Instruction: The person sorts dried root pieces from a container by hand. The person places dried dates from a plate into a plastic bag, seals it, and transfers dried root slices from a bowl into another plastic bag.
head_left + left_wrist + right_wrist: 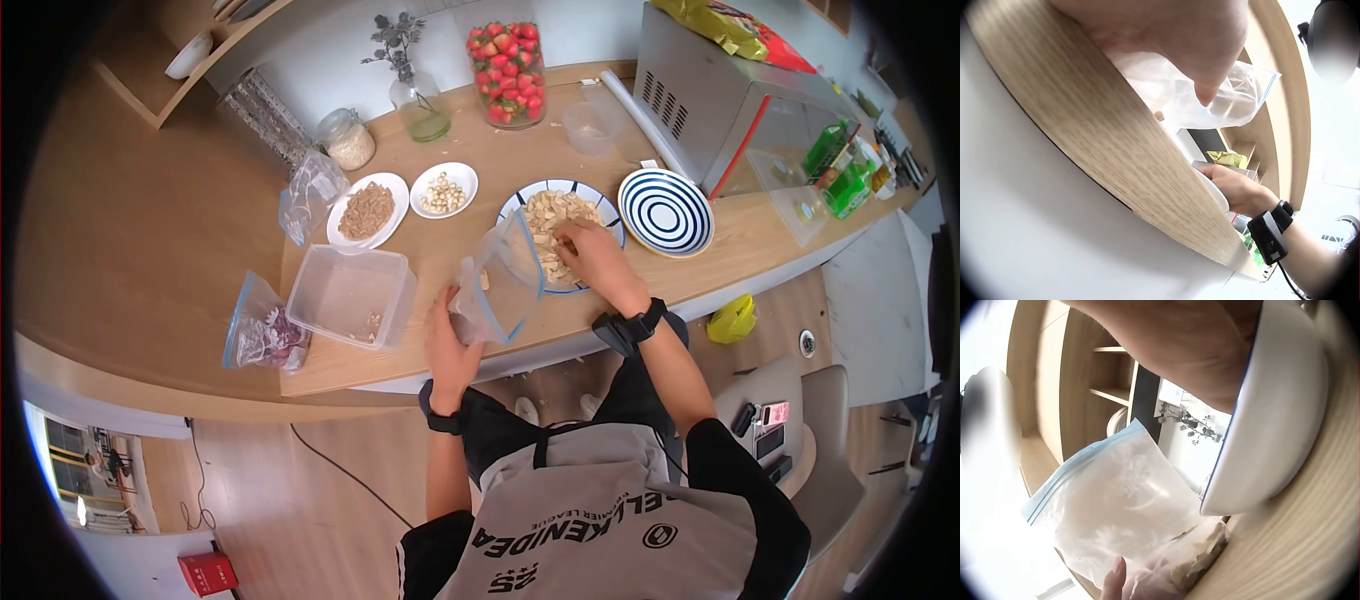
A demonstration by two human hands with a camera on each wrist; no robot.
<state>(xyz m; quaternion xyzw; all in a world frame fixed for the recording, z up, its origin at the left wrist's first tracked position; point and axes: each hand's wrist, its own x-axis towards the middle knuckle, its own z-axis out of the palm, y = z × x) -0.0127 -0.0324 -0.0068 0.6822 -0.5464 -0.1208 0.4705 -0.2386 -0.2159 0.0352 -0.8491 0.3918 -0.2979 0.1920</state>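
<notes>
A clear zip bag (497, 290) with a blue seal stands tilted on the counter, mouth open beside the bowl. My left hand (450, 345) holds it low on the near side; the left thumb (1114, 582) shows against the plastic in the right wrist view. Pale dried slices (1200, 559) lie in the bag's bottom. Over the blue-and-white bowl (612, 222), my right hand (600, 262) reaches in with curled fingers and grips at the heaped pale dried slices (552, 212). The bowl's wall hides those fingertips in the right wrist view.
A blue-ringed plate (665, 212) sits right of the bowl. Leftward are a small bowl of round pale pieces (446, 190), a plate of brown pieces (366, 212), a plastic tub (345, 295) and a filled bag (265, 325). A strawberry container (505, 75) stands behind.
</notes>
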